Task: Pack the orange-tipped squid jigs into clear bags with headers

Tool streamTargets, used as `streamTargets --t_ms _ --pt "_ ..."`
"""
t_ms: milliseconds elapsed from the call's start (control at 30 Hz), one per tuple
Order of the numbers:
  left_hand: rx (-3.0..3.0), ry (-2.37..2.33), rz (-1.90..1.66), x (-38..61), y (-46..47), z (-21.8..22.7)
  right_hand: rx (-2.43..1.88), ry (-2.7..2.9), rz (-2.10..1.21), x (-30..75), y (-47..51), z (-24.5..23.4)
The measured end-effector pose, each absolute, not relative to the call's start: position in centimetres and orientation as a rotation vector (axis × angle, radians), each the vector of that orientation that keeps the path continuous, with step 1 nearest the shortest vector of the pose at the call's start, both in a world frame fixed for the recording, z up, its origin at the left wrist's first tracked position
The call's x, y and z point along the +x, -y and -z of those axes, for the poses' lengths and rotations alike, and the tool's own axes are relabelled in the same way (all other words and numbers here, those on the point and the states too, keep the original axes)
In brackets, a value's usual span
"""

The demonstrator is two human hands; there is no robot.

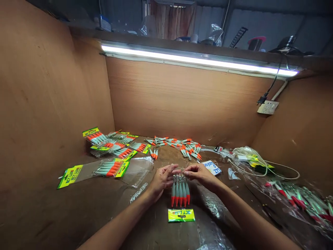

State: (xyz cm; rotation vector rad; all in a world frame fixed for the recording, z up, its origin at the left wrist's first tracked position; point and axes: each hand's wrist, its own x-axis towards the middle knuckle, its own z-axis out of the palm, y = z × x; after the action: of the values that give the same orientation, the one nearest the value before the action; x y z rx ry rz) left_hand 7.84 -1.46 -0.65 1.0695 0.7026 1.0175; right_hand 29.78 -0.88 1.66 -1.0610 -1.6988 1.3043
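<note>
In the middle of the table lies a clear plastic bag of squid-jig lures [180,192], pale blue-green with orange-red tips pointing towards me. A yellow and green header card [181,215] sits at its near end. My left hand [160,180] is closed at the bag's far left edge, thumb against the fingers. At the far right edge my right hand [200,173] pinches the film with thumb and forefinger. The metal hook ends of the lures lie between both hands. The film itself is hard to see, and the fingers partly hide it.
Several packed bags [110,168] are piled at the left beside a flat bag with a card [69,176]. Loose lures [179,144] lie at the back. On the right are a white cord [282,165], yellow cards [260,163] and red-tipped lures in plastic [299,199].
</note>
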Motion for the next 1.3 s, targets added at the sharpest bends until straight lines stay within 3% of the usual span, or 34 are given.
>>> streamTargets --t_ms 333,600,933,1300 --pt "1.49 -0.977 -0.872 5.8 -0.7 1.3 -1.15 1.725 -1.345 29.9 -0.9 -0.3" --pt "1.764 -0.944 -0.852 4.9 -2.3 1.9 -1.101 2.007 -0.872 30.1 -1.1 2.4" --pt "1.782 -0.761 -0.636 4.5 -2.2 2.0 -1.114 2.062 -0.633 29.7 0.2 3.6" --pt "1.812 -0.872 -0.743 4.4 -1.2 3.0 -0.954 2.084 -0.776 29.4 2.4 1.5"
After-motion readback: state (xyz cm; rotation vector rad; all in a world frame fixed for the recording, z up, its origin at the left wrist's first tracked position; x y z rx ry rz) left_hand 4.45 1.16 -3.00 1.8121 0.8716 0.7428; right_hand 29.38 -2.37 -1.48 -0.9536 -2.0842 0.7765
